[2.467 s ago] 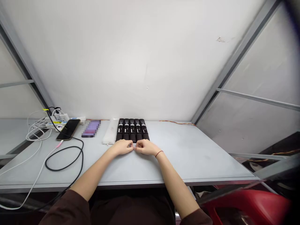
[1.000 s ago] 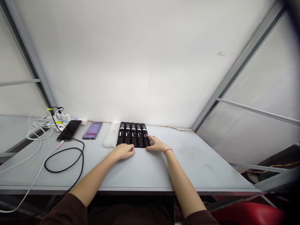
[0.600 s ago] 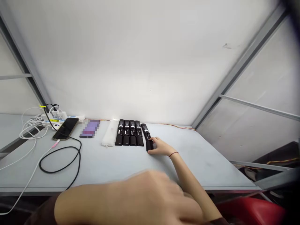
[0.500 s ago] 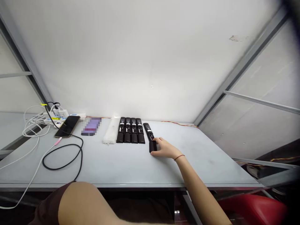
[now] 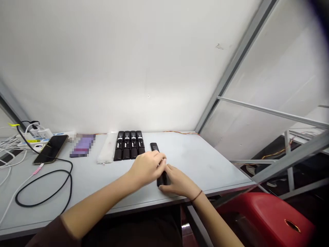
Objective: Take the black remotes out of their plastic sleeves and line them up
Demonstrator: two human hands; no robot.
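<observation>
left hand [image 5: 147, 168] curled on black remote [image 5: 154, 147]; right hand [image 5: 178, 181] too

Left hand [image 5: 147, 168] reaching across onto the black remote control [image 5: 154, 147], right hand [image 5: 178, 181] drawing it nearer the front of the counter [image 5: 200, 161], head view turning right

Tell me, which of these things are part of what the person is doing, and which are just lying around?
Part of it: the black remote between the left hand and right hand; probably also the four remotes lined up beside it.

Just lying around: the phone, white packet, blurred purple item, black cable.
</observation>
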